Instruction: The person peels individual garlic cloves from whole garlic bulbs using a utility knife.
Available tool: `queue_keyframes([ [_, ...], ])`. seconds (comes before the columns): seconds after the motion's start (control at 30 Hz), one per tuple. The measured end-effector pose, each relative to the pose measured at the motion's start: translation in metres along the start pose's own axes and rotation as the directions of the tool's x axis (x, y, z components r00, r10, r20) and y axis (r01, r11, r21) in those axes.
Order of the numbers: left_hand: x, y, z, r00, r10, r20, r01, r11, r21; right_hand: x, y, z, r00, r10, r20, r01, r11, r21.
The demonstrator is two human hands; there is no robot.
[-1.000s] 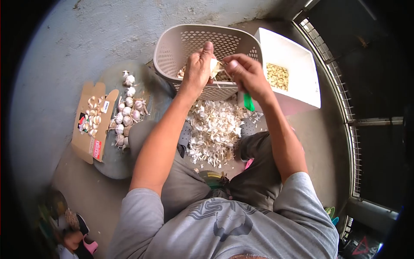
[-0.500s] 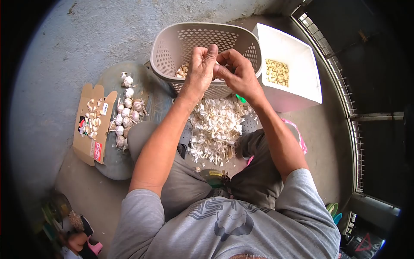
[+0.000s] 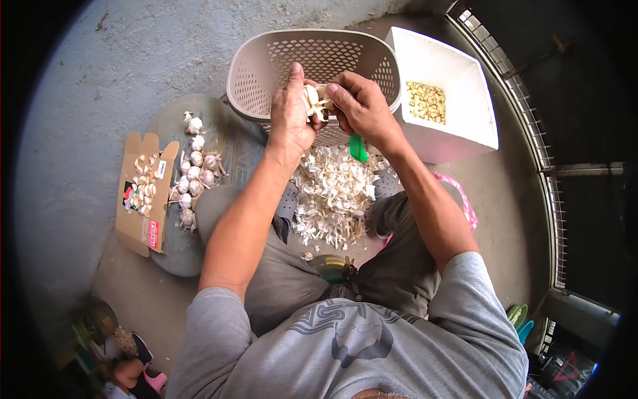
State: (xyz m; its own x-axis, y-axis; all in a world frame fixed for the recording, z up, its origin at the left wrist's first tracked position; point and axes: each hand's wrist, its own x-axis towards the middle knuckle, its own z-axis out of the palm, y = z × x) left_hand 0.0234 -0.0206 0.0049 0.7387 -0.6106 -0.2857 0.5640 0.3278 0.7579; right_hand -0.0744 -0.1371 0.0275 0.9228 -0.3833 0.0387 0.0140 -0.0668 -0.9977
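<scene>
As we look down over a grey T-shirt and dark trousers, we see two bare hands meeting above the near rim of a tall, taupe plastic basket with perforated walls (image 3: 249,90). Our left hand (image 3: 290,116) cradles a partly opened, papery white garlic bulb (image 3: 311,100), thumb pointing up. Our right hand (image 3: 364,110) is curled around a bright green handle (image 3: 358,148) that juts out below it, while its thumb and forefinger touch the bulb's side. Right of the basket, a white foam box (image 3: 462,76) holds pale peeled cloves (image 3: 426,103). Between our feet spreads a heap of white, flaky garlic skins (image 3: 335,193). To our left, whole white garlic bulbs (image 3: 194,174) lie on a round grey surface (image 3: 176,263), beside unpeeled cream cloves (image 3: 142,181) on flattened brown cardboard (image 3: 136,229).
</scene>
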Motion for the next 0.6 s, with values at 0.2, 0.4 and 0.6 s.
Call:
queue_keyframes([
  [0.2,0.005,0.006,0.001,0.957,0.129,0.259,-0.178,0.968,0.175,0.002,-0.001,-0.012,1.0,-0.002,-0.002,0.002,0.999,0.051],
  [0.4,0.004,0.005,-0.006,0.936,0.094,0.34,-0.18,0.956,0.233,0.005,-0.001,-0.022,0.999,-0.016,-0.029,0.018,0.998,0.065],
  [0.6,0.015,-0.01,-0.008,0.952,0.244,0.186,-0.282,0.934,0.219,0.008,0.008,-0.01,0.998,-0.04,-0.054,0.035,0.994,-0.103],
])
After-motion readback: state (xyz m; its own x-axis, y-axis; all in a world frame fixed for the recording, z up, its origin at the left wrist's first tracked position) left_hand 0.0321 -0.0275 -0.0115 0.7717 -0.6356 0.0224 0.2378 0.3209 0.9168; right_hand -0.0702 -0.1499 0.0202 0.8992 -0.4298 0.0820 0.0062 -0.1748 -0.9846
